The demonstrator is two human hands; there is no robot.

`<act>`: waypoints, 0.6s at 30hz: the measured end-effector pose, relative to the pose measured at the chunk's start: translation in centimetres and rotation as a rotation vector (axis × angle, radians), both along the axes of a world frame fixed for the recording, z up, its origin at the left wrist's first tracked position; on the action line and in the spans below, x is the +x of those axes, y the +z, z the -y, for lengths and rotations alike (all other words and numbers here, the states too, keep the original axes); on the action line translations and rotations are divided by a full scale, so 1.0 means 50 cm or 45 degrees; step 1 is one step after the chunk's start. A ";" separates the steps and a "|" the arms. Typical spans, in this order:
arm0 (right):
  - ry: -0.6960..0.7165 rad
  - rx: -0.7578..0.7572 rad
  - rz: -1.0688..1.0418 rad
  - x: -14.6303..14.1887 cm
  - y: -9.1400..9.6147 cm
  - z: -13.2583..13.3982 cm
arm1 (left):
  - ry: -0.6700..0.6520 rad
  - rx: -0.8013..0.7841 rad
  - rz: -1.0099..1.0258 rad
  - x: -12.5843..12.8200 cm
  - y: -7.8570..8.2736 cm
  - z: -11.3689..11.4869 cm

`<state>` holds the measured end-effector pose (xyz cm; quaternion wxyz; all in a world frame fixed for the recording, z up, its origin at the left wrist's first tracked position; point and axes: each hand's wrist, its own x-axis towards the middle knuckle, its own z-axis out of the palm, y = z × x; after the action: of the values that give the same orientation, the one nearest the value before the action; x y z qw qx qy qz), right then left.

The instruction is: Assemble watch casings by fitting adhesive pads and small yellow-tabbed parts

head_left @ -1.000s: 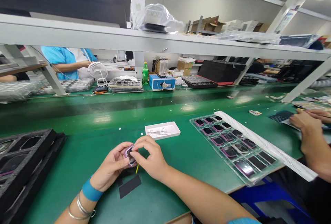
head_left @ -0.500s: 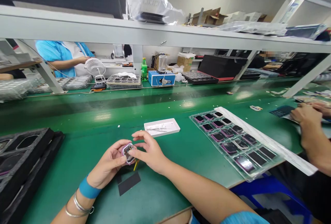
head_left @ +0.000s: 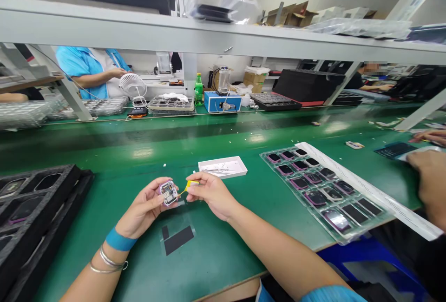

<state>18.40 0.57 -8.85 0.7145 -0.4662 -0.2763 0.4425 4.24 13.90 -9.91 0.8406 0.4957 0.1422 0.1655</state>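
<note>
My left hand (head_left: 144, 206) is closed round a small square watch case (head_left: 169, 193), pink-purple at the edge, its inner electronics facing up. My right hand (head_left: 214, 195) pinches a small yellow battery (head_left: 191, 184) just to the right of the case. Thin wires run between the battery and the case. Below the hands, a black rectangular sheet (head_left: 179, 240) with a smaller black piece lies on clear film on the green bench (head_left: 223, 255). Beyond my right hand sits a shallow white box (head_left: 240, 171) holding tweezers-like metal tools and tiny parts.
A clear tray (head_left: 278, 172) of watch cases and black pieces lies to the right, a long white strip (head_left: 369, 190) along it. Black foam trays (head_left: 66, 200) are stacked at left. A co-worker's hand (head_left: 427, 162) works at far right. A shelf beam (head_left: 209, 37) crosses ahead.
My right hand has drawn back from the case, lifting the yellow battery up and to the right. The case's inside is now uncovered. The view has shifted slightly.
</note>
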 end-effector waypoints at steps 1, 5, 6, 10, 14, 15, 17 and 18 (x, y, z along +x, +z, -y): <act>-0.009 0.028 0.014 0.002 0.002 0.001 | -0.051 0.001 -0.018 0.000 0.000 0.001; -0.016 0.117 0.205 0.000 -0.005 0.001 | -0.249 0.024 -0.095 0.004 0.000 0.010; -0.018 0.123 0.290 -0.002 -0.009 0.000 | -0.279 0.037 -0.111 0.005 -0.001 0.013; -0.109 0.080 0.723 -0.008 -0.018 0.001 | -0.335 0.087 -0.178 0.010 -0.006 0.023; -0.222 0.027 1.066 -0.009 -0.015 0.005 | -0.286 0.098 -0.221 0.015 -0.007 0.031; -0.234 0.022 1.122 -0.009 -0.013 0.005 | -0.266 0.101 -0.227 0.017 -0.006 0.033; -0.248 0.025 1.199 -0.011 -0.011 0.005 | -0.227 0.114 -0.238 0.020 -0.005 0.038; -0.253 0.028 1.223 -0.013 -0.011 0.005 | -0.207 0.122 -0.246 0.022 -0.005 0.040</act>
<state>17.77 0.34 -9.42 0.5500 -0.6341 -0.5334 0.1043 5.33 11.92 -10.15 0.8090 0.5589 0.1737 0.0548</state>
